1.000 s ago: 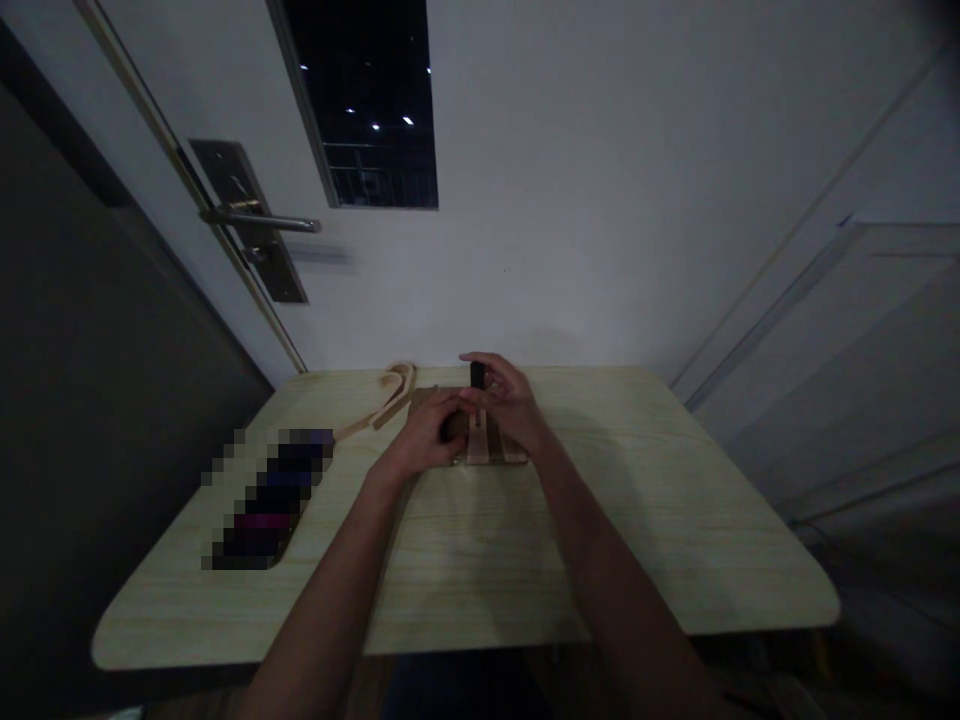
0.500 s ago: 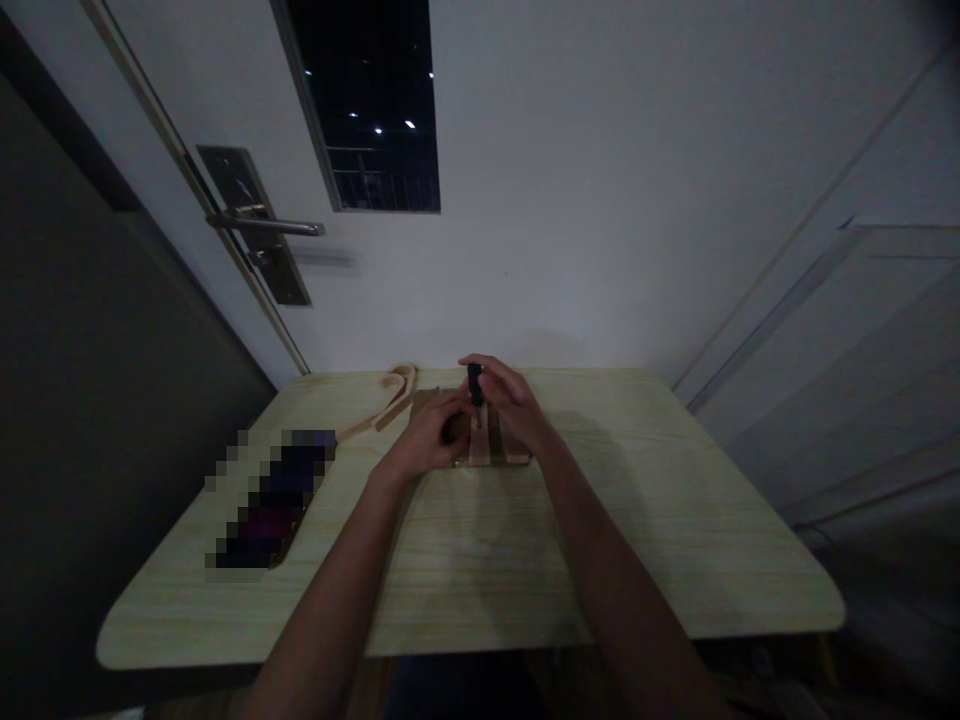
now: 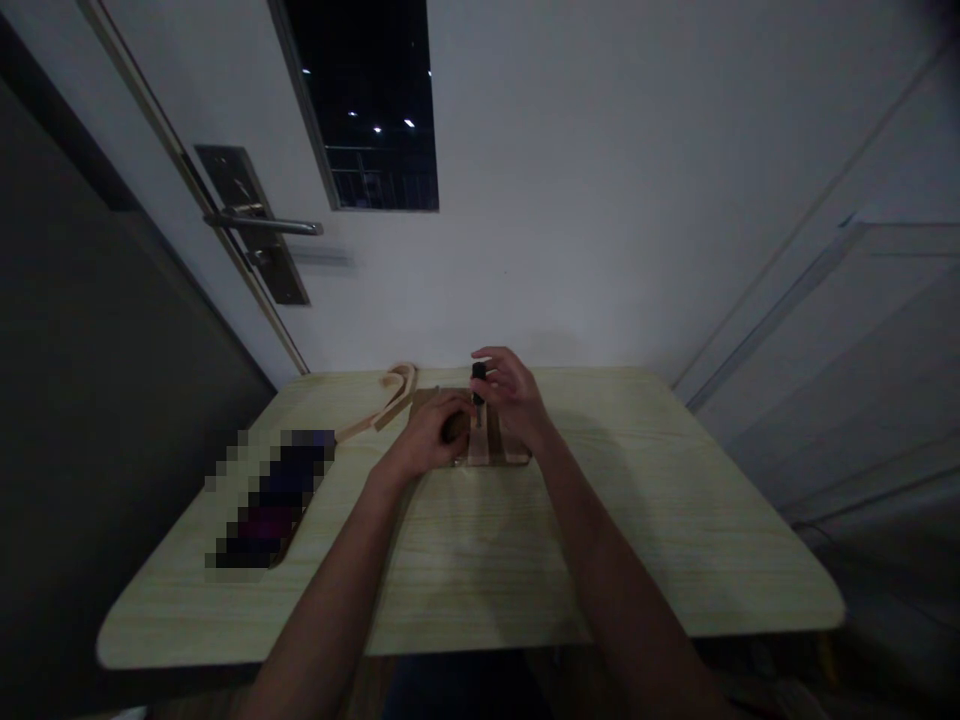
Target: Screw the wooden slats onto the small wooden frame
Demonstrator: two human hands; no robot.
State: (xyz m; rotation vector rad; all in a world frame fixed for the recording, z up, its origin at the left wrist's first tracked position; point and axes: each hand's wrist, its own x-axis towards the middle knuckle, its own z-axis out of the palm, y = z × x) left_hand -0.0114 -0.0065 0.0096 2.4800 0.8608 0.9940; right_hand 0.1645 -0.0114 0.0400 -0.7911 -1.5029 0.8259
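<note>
In the head view, my right hand (image 3: pixel 515 393) is closed around the black handle of what looks like a screwdriver (image 3: pixel 478 385). Its short metal shaft points down at a pale strip (image 3: pixel 478 447) on a brown flat piece (image 3: pixel 495 435), possibly leather or wood. My left hand (image 3: pixel 431 432) curls over the left part of that piece, thumb and forefinger bent, fingertips close to the shaft. The exact contact at the tip is too small and dark to make out.
A curled tan strap (image 3: pixel 397 390) lies to the left on the pale wood-grain table (image 3: pixel 465 570). Near it is a dark pixelated slab (image 3: pixel 277 500). Behind the table stands a white door with a metal handle (image 3: pixel 274 226) and a dark window (image 3: pixel 367 100).
My right hand's fingers have shifted slightly to the right and turned on the screwdriver handle, which stands a little more upright. My left hand stays in place on the brown piece.
</note>
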